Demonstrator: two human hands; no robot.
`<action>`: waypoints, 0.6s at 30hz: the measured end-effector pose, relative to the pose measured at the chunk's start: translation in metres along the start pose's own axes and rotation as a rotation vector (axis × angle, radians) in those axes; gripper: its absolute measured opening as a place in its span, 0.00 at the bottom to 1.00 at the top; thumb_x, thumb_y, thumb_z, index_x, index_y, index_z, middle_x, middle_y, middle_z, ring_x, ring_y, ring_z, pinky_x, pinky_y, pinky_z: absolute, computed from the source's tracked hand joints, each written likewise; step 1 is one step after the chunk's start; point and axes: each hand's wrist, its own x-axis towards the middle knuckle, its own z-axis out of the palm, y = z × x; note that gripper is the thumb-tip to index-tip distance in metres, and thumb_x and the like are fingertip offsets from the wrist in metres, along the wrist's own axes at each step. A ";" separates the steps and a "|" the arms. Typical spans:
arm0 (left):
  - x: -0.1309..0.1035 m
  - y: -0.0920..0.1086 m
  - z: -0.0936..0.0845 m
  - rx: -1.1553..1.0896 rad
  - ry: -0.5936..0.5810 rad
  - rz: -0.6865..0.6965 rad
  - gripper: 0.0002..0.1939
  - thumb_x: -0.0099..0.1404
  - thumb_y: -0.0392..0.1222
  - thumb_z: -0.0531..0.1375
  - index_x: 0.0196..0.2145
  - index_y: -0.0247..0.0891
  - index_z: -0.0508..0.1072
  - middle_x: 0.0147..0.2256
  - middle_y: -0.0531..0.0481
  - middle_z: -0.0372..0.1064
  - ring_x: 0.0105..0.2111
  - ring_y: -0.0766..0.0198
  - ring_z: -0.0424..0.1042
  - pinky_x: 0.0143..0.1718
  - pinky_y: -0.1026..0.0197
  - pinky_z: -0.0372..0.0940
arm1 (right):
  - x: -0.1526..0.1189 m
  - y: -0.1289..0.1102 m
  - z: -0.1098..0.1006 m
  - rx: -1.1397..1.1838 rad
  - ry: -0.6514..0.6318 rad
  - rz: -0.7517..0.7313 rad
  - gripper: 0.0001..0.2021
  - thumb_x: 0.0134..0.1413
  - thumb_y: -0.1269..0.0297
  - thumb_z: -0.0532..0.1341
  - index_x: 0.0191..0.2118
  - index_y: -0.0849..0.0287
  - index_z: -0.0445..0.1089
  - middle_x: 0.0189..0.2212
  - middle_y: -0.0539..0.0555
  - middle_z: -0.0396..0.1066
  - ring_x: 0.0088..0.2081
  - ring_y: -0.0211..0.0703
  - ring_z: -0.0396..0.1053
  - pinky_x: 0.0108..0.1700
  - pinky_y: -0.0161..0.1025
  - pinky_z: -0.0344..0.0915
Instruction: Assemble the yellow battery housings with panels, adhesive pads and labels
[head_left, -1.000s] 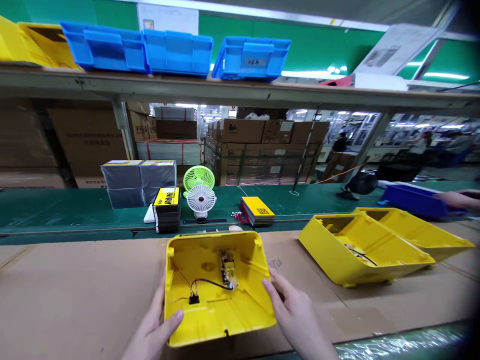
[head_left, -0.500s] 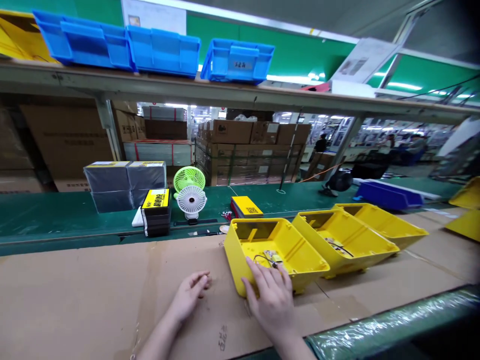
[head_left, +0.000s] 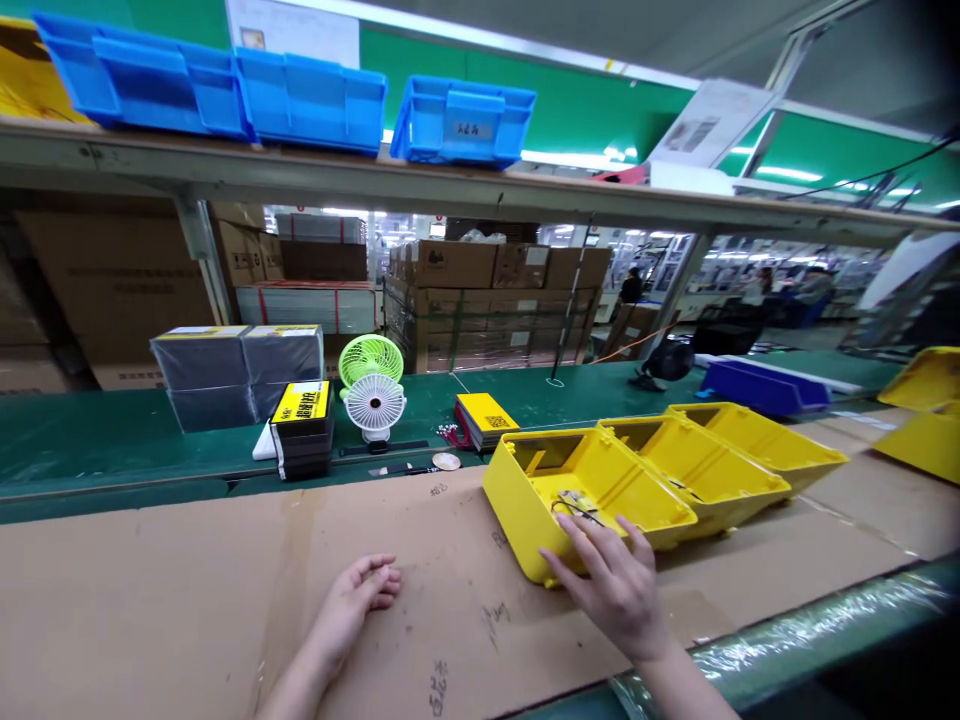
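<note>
My right hand (head_left: 619,590) is at the near side of the closest yellow plastic housing (head_left: 517,510). Its fingers are spread over the front rim, with the thumb by the outer wall; it rests against the housing without a closed grip. Inside the housing lie a small circuit board (head_left: 576,500) and a dark wire. My left hand (head_left: 360,605) hovers low over the cardboard sheet (head_left: 217,590), left of the housing. Its fingers are loosely curled together, and nothing shows in them.
Two more yellow housings (head_left: 705,470) stand close on the right. Behind the cardboard are a stack of black-and-yellow panels (head_left: 304,440), a white fan (head_left: 375,405), a yellow-topped stack (head_left: 487,415) and a blue bin (head_left: 765,388). A shelf with blue bins (head_left: 465,120) runs overhead.
The nearest housing has slid right, up against the second one, with my right hand moving along with it. My left hand has shifted slightly left and down. The view has also moved a little.
</note>
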 end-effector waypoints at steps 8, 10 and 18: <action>0.001 -0.002 -0.001 0.019 -0.010 0.007 0.22 0.55 0.53 0.61 0.42 0.35 0.71 0.37 0.43 0.72 0.35 0.62 0.70 0.39 0.60 0.65 | -0.020 0.113 0.007 -0.270 -0.052 0.097 0.31 0.52 0.53 0.59 0.60 0.60 0.55 0.47 0.63 0.69 0.44 0.51 0.68 0.56 0.51 0.45; 0.001 -0.002 0.000 0.026 -0.004 0.001 0.22 0.54 0.53 0.61 0.42 0.35 0.71 0.36 0.44 0.72 0.34 0.63 0.70 0.39 0.60 0.64 | -0.023 0.138 0.008 -0.352 -0.057 0.159 0.31 0.53 0.52 0.57 0.60 0.62 0.56 0.43 0.65 0.71 0.42 0.53 0.69 0.55 0.52 0.46; 0.001 0.002 0.007 0.105 0.000 -0.014 0.23 0.52 0.54 0.62 0.40 0.35 0.72 0.35 0.46 0.72 0.34 0.62 0.69 0.37 0.61 0.62 | -0.023 0.126 0.021 -0.501 0.140 0.476 0.29 0.55 0.56 0.55 0.58 0.68 0.56 0.50 0.72 0.63 0.50 0.65 0.61 0.54 0.56 0.44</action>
